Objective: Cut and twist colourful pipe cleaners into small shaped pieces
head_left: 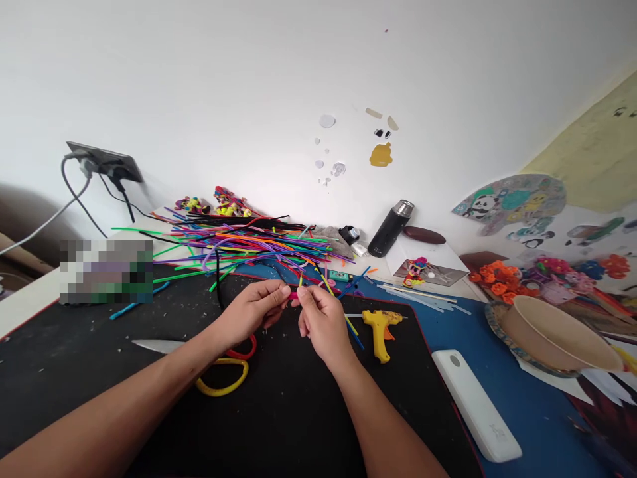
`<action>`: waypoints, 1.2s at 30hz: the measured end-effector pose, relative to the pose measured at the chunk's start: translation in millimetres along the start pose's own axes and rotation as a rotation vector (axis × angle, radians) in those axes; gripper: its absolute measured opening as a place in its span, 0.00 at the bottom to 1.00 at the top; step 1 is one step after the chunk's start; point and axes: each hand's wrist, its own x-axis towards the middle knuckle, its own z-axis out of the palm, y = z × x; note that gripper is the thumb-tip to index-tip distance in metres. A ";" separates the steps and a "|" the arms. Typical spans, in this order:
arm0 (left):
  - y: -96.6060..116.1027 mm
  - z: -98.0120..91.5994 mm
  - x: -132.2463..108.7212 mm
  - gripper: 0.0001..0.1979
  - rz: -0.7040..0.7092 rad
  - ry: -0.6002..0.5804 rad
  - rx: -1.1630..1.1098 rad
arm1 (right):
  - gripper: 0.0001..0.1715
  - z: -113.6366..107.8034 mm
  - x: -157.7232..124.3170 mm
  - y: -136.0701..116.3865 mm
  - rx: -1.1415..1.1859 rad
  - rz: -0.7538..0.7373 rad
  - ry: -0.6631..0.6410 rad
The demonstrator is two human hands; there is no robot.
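- I count 2 bare hands: my left hand and my right hand, both over the black mat.
- Each has its thumb and index finger pinched nearly closed, and between them they hold 1 short pink pipe cleaner; its ends are hidden by the fingers.
- I read its long axis as left to right, bridging the 2 sets of fingertips.
- 1 yellow tip points up beside the right thumb; I can't tell whether it joins the pink piece.
- Beyond the hands lies 1 pile of pipe cleaners, too tangled for me to count.
- 1 pair of scissors points its blade left; my left forearm crosses over it, blocking the middle.
- 1 yellow glue gun lies right of my right hand, nozzle to the right.
- Further right I see 1 white power bank and 1 bowl.
- 1 black thermos leans at the back, near several translucent glue sticks.
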 end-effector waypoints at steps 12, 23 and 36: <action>-4.9 2.8 -0.6 0.27 -0.015 0.020 0.000 | 0.27 2.5 -2.8 -3.1 -0.006 -0.025 0.011; -2.1 -1.0 -7.5 0.15 0.427 0.081 0.719 | 0.30 0.1 0.5 -1.4 0.079 0.023 0.027; 3.0 -1.3 -8.7 0.12 0.552 0.139 0.766 | 0.34 1.7 -0.7 -1.6 0.081 0.047 -0.043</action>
